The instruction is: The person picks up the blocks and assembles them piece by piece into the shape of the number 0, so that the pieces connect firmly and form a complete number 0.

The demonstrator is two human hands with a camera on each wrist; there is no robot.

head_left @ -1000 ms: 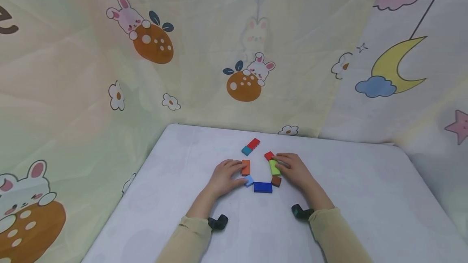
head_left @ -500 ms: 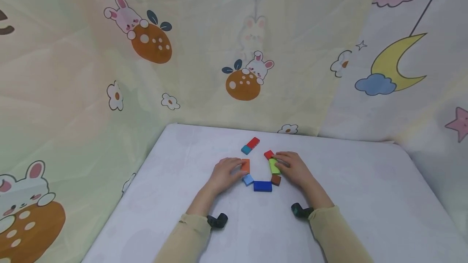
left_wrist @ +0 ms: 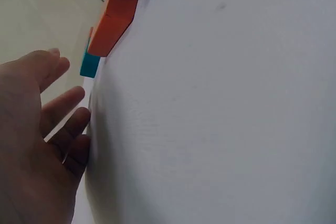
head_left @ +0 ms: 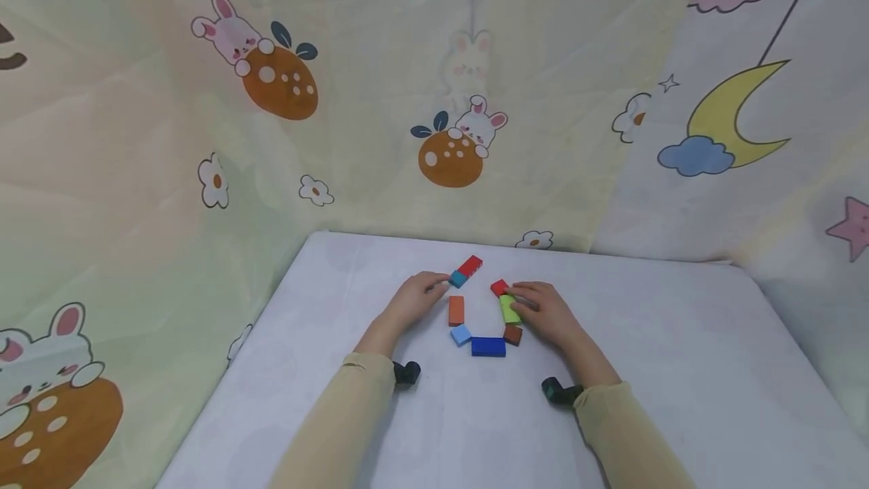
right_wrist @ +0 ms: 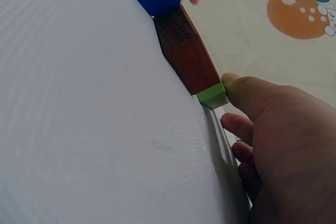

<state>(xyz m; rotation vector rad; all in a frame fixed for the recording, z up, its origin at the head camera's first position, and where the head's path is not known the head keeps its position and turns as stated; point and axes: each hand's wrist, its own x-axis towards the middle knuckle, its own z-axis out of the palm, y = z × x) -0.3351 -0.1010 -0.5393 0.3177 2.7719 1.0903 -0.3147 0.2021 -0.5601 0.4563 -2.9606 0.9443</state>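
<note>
Small coloured blocks form a U on the white table. My left hand (head_left: 416,299) reaches past its left arm, fingers extended, fingertips right at the teal block (head_left: 458,279); a red block (head_left: 471,266) adjoins that one. In the left wrist view, space shows between thumb and fingers, with the teal block (left_wrist: 90,64) beyond. My right hand (head_left: 548,313) lies beside the lime-green block (head_left: 509,311); the right wrist view shows its thumb touching that block's edge (right_wrist: 211,96). Index fingertip overlaps the spot where green meets a small red block (head_left: 499,287).
An orange block (head_left: 456,311) and a light-blue block (head_left: 461,335) form the U's left side. A dark-blue block (head_left: 488,347) lies along its near side, beside a brown block (head_left: 513,334). A printed cloth backdrop (head_left: 366,149) rises behind the table (head_left: 679,368).
My left hand has left the orange and light-blue blocks and moved forward to the teal block. The light-blue block now shows whole. My right hand stays beside the green block.
</note>
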